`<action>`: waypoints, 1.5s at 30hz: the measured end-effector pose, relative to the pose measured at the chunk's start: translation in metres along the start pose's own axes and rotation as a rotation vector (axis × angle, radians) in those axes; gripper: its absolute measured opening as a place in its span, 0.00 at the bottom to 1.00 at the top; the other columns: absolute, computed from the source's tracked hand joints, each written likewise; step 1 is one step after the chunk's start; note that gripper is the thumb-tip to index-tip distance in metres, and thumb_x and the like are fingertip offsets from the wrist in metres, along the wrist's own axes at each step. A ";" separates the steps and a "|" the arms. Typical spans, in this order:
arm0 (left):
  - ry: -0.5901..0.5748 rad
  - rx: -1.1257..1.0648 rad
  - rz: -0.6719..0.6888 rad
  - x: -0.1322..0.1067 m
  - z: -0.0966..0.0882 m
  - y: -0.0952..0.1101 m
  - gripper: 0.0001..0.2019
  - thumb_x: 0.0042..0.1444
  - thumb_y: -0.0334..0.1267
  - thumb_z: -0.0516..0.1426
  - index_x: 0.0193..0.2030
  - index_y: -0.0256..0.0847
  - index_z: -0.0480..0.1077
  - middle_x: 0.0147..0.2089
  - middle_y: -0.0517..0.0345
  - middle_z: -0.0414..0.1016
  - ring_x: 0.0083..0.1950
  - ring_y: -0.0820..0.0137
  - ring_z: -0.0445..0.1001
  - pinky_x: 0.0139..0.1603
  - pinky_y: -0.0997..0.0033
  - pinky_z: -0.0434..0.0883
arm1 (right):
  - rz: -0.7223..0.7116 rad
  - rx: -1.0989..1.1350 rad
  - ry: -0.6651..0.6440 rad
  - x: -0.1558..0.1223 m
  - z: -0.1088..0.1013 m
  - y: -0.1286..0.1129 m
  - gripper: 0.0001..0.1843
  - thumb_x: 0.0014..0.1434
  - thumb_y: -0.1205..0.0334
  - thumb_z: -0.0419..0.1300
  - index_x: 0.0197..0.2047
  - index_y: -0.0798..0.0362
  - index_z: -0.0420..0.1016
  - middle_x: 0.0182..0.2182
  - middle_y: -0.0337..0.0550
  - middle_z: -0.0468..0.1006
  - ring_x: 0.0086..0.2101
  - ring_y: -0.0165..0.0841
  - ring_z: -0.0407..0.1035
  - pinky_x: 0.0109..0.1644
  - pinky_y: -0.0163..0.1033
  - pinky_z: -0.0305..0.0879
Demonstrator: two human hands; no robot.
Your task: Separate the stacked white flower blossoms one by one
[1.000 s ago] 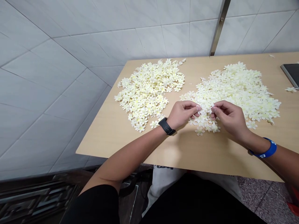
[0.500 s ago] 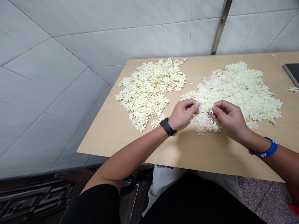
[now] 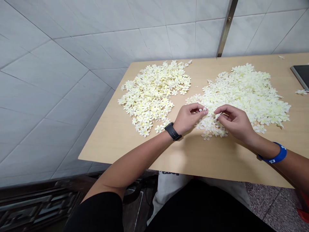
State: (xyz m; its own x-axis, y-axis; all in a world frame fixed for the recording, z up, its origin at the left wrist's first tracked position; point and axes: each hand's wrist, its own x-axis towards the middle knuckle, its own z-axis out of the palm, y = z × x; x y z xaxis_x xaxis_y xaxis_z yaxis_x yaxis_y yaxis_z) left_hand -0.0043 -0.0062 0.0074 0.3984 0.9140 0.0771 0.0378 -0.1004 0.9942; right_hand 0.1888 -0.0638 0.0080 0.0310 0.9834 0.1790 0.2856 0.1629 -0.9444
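Observation:
Over the near left edge of the right-hand pile of artificial flowers (image 3: 253,93), my two hands face each other a short way apart. My left hand (image 3: 188,118), with a black watch on its wrist, is closed in a pinch; white petals show at its fingertips. My right hand (image 3: 235,124), a blue band on its wrist, pinches a small white flower (image 3: 218,115) between thumb and finger. Pale flowers behind the fingertips make the exact outlines hard to separate. A second pile of yellow-centred flowers (image 3: 149,96) lies to the left of my hands.
Both piles rest on a light wooden table (image 3: 106,141) against a white tiled wall (image 3: 154,42). A flat dark-screened device (image 3: 301,75) lies at the right edge, with a loose flower (image 3: 301,92) in front. A metal strip (image 3: 227,29) runs up the wall.
My left fingertips have moved slightly right and down. The right thumb and finger have shifted a little left, and the flower in them has turned. The piles look the same.

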 end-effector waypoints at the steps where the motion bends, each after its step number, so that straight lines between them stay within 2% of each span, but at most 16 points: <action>1: 0.004 -0.002 -0.002 0.000 0.000 0.000 0.15 0.51 0.46 0.69 0.31 0.36 0.74 0.28 0.58 0.75 0.29 0.75 0.70 0.31 0.74 0.66 | -0.007 -0.006 0.005 0.000 0.000 -0.001 0.02 0.56 0.65 0.64 0.35 0.50 0.77 0.25 0.37 0.73 0.21 0.28 0.61 0.23 0.35 0.58; 5: 0.014 0.023 0.021 -0.001 -0.002 0.000 0.23 0.48 0.56 0.70 0.27 0.37 0.69 0.22 0.63 0.68 0.25 0.76 0.66 0.27 0.75 0.63 | 0.014 -0.027 0.000 0.000 -0.001 -0.002 0.08 0.58 0.56 0.67 0.31 0.50 0.75 0.23 0.38 0.72 0.24 0.31 0.65 0.25 0.36 0.60; 9: 0.013 0.032 -0.005 -0.002 -0.001 0.003 0.24 0.49 0.57 0.69 0.27 0.37 0.69 0.21 0.63 0.68 0.23 0.77 0.66 0.26 0.76 0.62 | 0.069 -0.039 0.006 -0.002 -0.003 -0.003 0.09 0.59 0.54 0.67 0.32 0.49 0.76 0.23 0.38 0.72 0.25 0.31 0.64 0.26 0.37 0.59; 15: 0.033 0.025 -0.061 -0.005 0.003 0.010 0.21 0.48 0.53 0.70 0.27 0.36 0.70 0.20 0.62 0.69 0.22 0.77 0.66 0.25 0.77 0.62 | 0.110 -0.023 0.002 -0.002 -0.002 -0.008 0.13 0.57 0.51 0.68 0.29 0.49 0.75 0.21 0.38 0.71 0.23 0.31 0.63 0.26 0.37 0.57; 20: 0.041 0.026 -0.064 -0.005 0.002 0.011 0.18 0.53 0.47 0.68 0.26 0.35 0.72 0.20 0.61 0.70 0.22 0.78 0.67 0.25 0.77 0.65 | 0.100 -0.001 -0.007 0.000 -0.003 -0.007 0.15 0.58 0.49 0.68 0.28 0.49 0.75 0.21 0.37 0.71 0.23 0.31 0.64 0.26 0.38 0.59; 27: 0.032 -0.074 -0.089 0.000 0.001 0.005 0.09 0.58 0.38 0.64 0.32 0.33 0.77 0.30 0.54 0.80 0.27 0.77 0.73 0.30 0.77 0.72 | 0.096 0.097 -0.034 0.003 -0.002 -0.002 0.07 0.57 0.57 0.67 0.34 0.50 0.77 0.26 0.39 0.77 0.28 0.33 0.72 0.34 0.38 0.70; 32: 0.066 -0.045 -0.181 0.001 0.002 0.006 0.01 0.54 0.29 0.65 0.33 0.33 0.79 0.25 0.57 0.78 0.25 0.78 0.72 0.28 0.77 0.71 | 0.135 0.108 -0.011 0.001 -0.001 -0.004 0.06 0.54 0.62 0.68 0.37 0.51 0.78 0.28 0.40 0.78 0.30 0.32 0.73 0.34 0.37 0.69; 36: 0.058 -0.060 -0.215 -0.002 0.002 0.014 0.05 0.53 0.32 0.66 0.30 0.33 0.76 0.24 0.58 0.77 0.24 0.77 0.73 0.28 0.77 0.73 | 0.174 0.088 0.015 0.002 -0.001 -0.006 0.05 0.55 0.61 0.69 0.35 0.51 0.79 0.27 0.39 0.77 0.29 0.31 0.71 0.31 0.35 0.66; 40: 0.029 -0.034 -0.216 -0.005 0.002 0.017 0.13 0.50 0.39 0.70 0.27 0.33 0.73 0.23 0.58 0.76 0.22 0.79 0.71 0.24 0.79 0.70 | 0.203 0.093 0.013 0.004 -0.003 -0.002 0.09 0.58 0.55 0.69 0.32 0.51 0.79 0.24 0.38 0.75 0.26 0.30 0.69 0.31 0.35 0.66; 42: 0.014 -0.004 -0.210 -0.004 0.002 0.014 0.13 0.52 0.39 0.69 0.26 0.33 0.73 0.23 0.58 0.76 0.21 0.79 0.71 0.22 0.80 0.68 | 0.225 0.095 0.015 0.005 -0.004 0.000 0.10 0.58 0.54 0.69 0.33 0.50 0.79 0.22 0.38 0.74 0.25 0.30 0.69 0.30 0.36 0.66; 45: -0.010 0.025 -0.181 -0.003 0.004 0.006 0.10 0.59 0.37 0.63 0.29 0.33 0.75 0.26 0.56 0.78 0.24 0.78 0.74 0.25 0.80 0.71 | 0.198 0.113 0.041 0.005 -0.003 0.003 0.11 0.56 0.53 0.71 0.35 0.50 0.79 0.24 0.38 0.76 0.27 0.32 0.71 0.33 0.38 0.69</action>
State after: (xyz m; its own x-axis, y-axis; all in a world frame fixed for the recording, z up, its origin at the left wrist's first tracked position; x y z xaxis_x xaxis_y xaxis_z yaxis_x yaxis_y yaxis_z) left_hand -0.0021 -0.0113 0.0132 0.3916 0.9142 -0.1040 0.1326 0.0557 0.9896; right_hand 0.1930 -0.0583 0.0074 0.1148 0.9934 -0.0038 0.1610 -0.0224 -0.9867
